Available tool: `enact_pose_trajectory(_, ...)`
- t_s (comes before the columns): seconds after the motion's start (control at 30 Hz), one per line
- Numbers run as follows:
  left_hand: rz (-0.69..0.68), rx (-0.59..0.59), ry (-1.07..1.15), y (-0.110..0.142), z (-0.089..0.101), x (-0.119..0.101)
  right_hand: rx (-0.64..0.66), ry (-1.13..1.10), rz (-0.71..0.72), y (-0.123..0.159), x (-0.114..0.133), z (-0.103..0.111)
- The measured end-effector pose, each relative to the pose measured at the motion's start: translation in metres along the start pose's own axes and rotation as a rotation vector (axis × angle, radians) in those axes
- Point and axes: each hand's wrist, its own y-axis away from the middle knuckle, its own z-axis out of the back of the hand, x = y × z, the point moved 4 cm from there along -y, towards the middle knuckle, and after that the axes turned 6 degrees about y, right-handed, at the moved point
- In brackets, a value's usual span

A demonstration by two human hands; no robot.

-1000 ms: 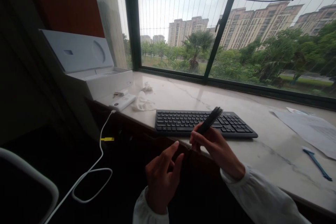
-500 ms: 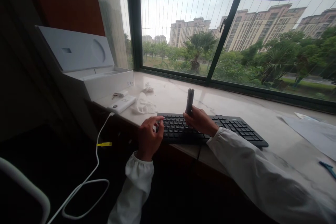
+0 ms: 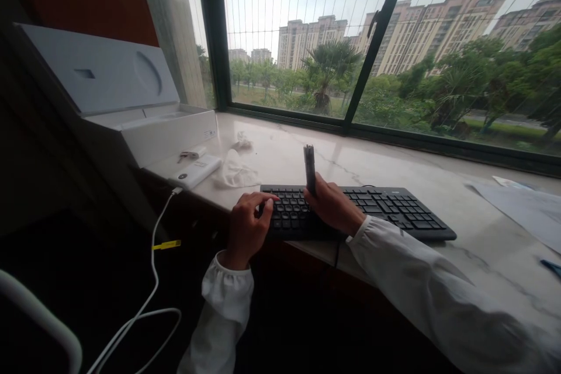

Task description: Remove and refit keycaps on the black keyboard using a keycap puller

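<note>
A black keyboard [image 3: 394, 210] lies along the front edge of the marble counter. At its left end is my left hand [image 3: 249, 219], its bent fingers and thumb closed around the keyboard's left edge. My right hand [image 3: 326, 198] grips a dark stick-like tool [image 3: 309, 166] above the middle keys. The tool stands almost upright, its notched upper end pointing up; its lower part is hidden by the hand. A thin dark cord [image 3: 337, 256] hangs at the counter edge below my right wrist.
An open white box [image 3: 170, 128] stands at the back left. A white power bank [image 3: 199, 171] with a white cable [image 3: 155, 280] sits before it, beside crumpled white tissue [image 3: 236, 172]. Papers [image 3: 521, 210] and a blue item [image 3: 551, 267] lie at right. The window [image 3: 284, 117] borders the back.
Both hands have moved forward, the left one onto the keyboard's left end. My right hand has shifted left and turned the dark tool upright. Little moved in the last half second besides the view.
</note>
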Motion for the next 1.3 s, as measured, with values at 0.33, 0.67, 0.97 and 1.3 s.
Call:
enact_pose_trajectory(0.33,-0.052,0.039,-0.095,0.002,-0.001,-0.009,-0.007,0.005,0.019,-0.002,-0.002,-0.008)
enact_pose_trajectory(0.67,-0.05,-0.003,-0.153,0.012,-0.004,-0.01,-0.032,0.188,-0.002,0.0,0.004,-0.016)
enact_pose_trajectory(0.97,-0.043,-0.044,-0.094,0.011,-0.005,-0.005,0.039,0.123,-0.058,-0.005,0.003,-0.012)
enact_pose_trajectory(1.3,-0.038,-0.058,-0.051,0.013,-0.005,-0.003,-0.061,0.033,0.017,0.002,0.004,-0.018)
